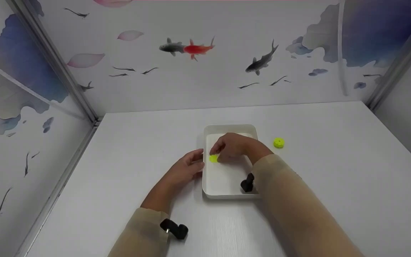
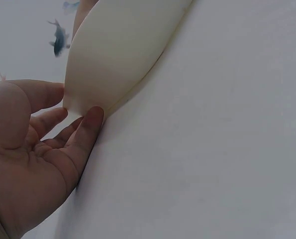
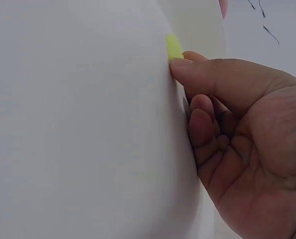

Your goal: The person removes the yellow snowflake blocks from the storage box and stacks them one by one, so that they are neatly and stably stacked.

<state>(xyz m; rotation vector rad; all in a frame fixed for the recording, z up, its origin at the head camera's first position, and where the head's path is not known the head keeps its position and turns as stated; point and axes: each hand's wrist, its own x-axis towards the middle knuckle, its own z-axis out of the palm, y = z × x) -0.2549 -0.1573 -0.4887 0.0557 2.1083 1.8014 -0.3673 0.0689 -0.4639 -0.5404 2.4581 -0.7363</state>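
A shallow white rectangular tray (image 1: 231, 196) sits on the white table. Inside it, near its left wall, my right hand (image 1: 234, 144) pinches a small bright yellow round piece (image 1: 213, 158) between thumb and index finger. The right wrist view shows this yellow piece (image 3: 173, 46) at the fingertips, low by the tray floor, with the other fingers curled below. My left hand (image 1: 187, 166) is at the tray's left side. Its fingertips touch the outer wall (image 2: 118, 55) in the left wrist view, the fingers loosely bent.
Another yellow round piece (image 1: 279, 142), with a notched edge and small holes, lies on the table (image 1: 319, 200) right of the tray. White panels (image 1: 205, 85) printed with fish and petals enclose the table at the back and sides. Black wrist devices (image 1: 174, 228) are worn at both sleeves.
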